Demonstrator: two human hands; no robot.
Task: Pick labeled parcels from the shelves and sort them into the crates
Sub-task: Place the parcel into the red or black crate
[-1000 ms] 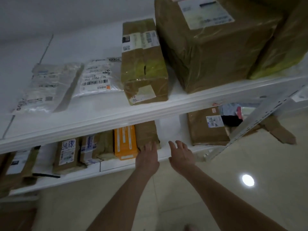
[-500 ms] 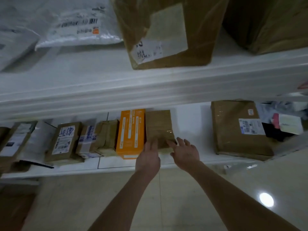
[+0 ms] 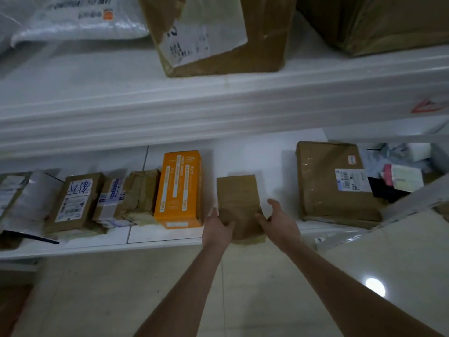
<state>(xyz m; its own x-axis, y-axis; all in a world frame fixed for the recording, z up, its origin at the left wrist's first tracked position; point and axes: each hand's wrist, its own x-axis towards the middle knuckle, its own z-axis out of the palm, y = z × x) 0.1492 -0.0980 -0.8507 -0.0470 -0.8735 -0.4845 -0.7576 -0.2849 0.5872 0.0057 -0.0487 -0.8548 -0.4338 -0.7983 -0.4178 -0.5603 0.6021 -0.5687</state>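
Note:
A small plain brown parcel (image 3: 237,198) lies on the lower white shelf (image 3: 165,235), its near end sticking out over the shelf's front edge. My left hand (image 3: 217,231) grips its near left corner and my right hand (image 3: 279,224) grips its near right side. No label shows on its top face. An orange box (image 3: 179,188) stands just to its left, with a gap between them.
Left of the orange box sit several small labeled brown parcels (image 3: 75,200). A larger brown box (image 3: 335,181) with a label lies to the right. The upper shelf (image 3: 218,98) overhangs with big cartons (image 3: 218,35) and a white mailer bag (image 3: 80,18). Tiled floor (image 3: 243,288) below.
Both hands reached from the shelf edge onto the brown parcel and closed on it. The parcel has slid away from the orange box, toward me, over the shelf's front edge.

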